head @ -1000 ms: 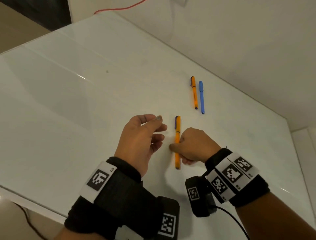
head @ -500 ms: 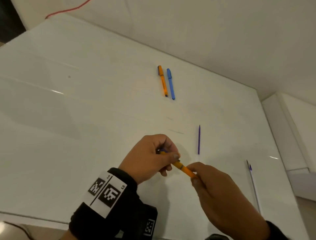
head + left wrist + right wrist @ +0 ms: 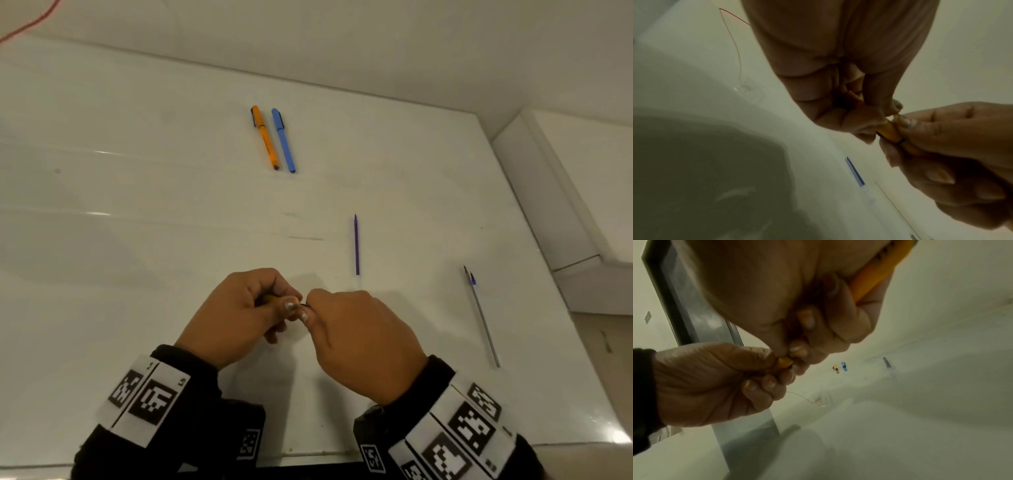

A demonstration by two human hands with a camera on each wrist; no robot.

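Both hands hold one orange pen (image 3: 889,132) just above the white table (image 3: 137,240), near its front edge. My left hand (image 3: 239,308) has its fingers curled round one end, and my right hand (image 3: 356,329) grips the other end, thumbs almost touching. In the head view the pen (image 3: 270,298) is nearly all hidden by the fingers. The right wrist view shows the orange barrel (image 3: 873,274) running up through my right palm, with a short orange section (image 3: 785,363) between the two hands.
A capped orange pen (image 3: 265,137) and a blue pen (image 3: 283,138) lie side by side at the far middle. A purple refill (image 3: 356,245) lies just beyond the hands. A clear refill with a blue tip (image 3: 481,315) lies at the right. A red wire (image 3: 27,24) runs at the far left.
The orange pen was lying on the table under my right hand. Both hands lifted it and closed in together, so it is now almost covered by the fingers.
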